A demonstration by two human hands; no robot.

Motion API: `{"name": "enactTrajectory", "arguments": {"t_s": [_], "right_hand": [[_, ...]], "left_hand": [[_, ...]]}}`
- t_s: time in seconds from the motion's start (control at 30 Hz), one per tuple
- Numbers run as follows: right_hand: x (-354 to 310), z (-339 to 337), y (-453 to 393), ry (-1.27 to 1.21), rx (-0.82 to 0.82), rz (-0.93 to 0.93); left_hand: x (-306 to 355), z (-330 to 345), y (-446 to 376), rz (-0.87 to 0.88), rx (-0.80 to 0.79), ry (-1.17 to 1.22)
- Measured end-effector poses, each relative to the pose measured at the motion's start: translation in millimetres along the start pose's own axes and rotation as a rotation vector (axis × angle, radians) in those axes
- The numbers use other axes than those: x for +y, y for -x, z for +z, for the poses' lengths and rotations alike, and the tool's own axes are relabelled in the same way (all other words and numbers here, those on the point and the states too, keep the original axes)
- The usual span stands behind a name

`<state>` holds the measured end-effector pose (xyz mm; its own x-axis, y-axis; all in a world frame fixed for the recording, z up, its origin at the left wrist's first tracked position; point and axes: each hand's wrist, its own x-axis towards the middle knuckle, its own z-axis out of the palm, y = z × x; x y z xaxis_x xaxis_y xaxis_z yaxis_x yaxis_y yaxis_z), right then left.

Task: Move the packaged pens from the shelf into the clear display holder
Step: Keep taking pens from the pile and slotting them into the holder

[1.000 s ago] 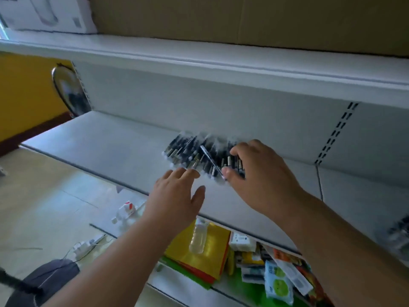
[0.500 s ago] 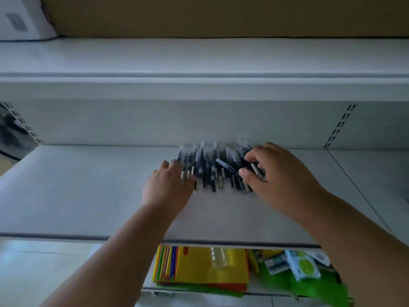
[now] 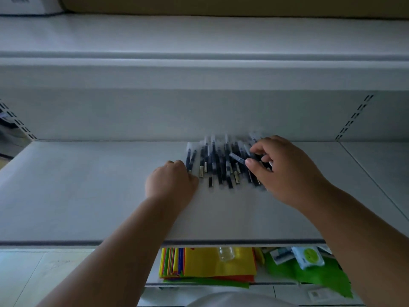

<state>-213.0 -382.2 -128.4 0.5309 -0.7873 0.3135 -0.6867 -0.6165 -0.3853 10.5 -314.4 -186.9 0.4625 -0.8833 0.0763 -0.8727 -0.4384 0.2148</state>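
Note:
A heap of packaged pens (image 3: pixel 218 165), dark barrels in clear sleeves, lies on the white shelf (image 3: pixel 88 185) near its back wall. My right hand (image 3: pixel 285 171) is over the heap's right side and pinches one packaged pen (image 3: pixel 237 157) between thumb and forefinger, with more pens under its curled fingers. My left hand (image 3: pixel 171 182) rests on the shelf at the heap's left edge, its fingers curled against the outermost pens; I cannot tell whether it grips any. No clear display holder is in view.
A white upper shelf (image 3: pixel 199 38) overhangs the pens, with cardboard boxes (image 3: pixel 221 5) on it. Below the shelf's front edge lie stacked coloured paper sheets (image 3: pixel 208 265), a small clear bottle (image 3: pixel 225 253) and green packets (image 3: pixel 308 258). Slotted uprights (image 3: pixel 354 117) run up the back wall.
The view has swung to face the shelf squarely. My left hand slid forward to the heap's left edge and curled; my right hand keeps pinching one pen over the heap.

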Motion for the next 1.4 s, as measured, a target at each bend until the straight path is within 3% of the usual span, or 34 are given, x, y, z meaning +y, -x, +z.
{"name": "enactTrajectory", "arguments": {"t_s": [0.27,0.4,0.5,0.63,0.93,1.13,1.4], "right_hand": [[6.2,5.1,0.5,0.007,0.039,0.065],[14.5,18.9,-5.9,0.123,-0.062,0.154],[18.4,33.2,-8.0,0.272,-0.192,0.214],[20.8,33.6,-9.6,0.307,-0.21,0.214],[27.4,-37.0,33.0,-0.22,0.074,0.27],[70.6,-93.9,115.1,-0.408,0.252,0.334],[164.9,-197.0,269.8,-0.217,0.423,0.416]], "left_hand": [[-1.8,-9.4,18.2,0.026,0.118,0.225],[8.0,-16.9,38.8,0.111,0.194,0.464],[12.7,-16.4,47.1,0.169,0.164,0.612],[15.8,-5.2,49.0,0.095,0.065,0.841],[73.3,0.8,69.5,0.03,-0.146,1.317],[161.2,6.6,113.9,0.165,-0.171,1.261],[322.2,34.0,216.6,0.239,-0.418,1.357]]}}
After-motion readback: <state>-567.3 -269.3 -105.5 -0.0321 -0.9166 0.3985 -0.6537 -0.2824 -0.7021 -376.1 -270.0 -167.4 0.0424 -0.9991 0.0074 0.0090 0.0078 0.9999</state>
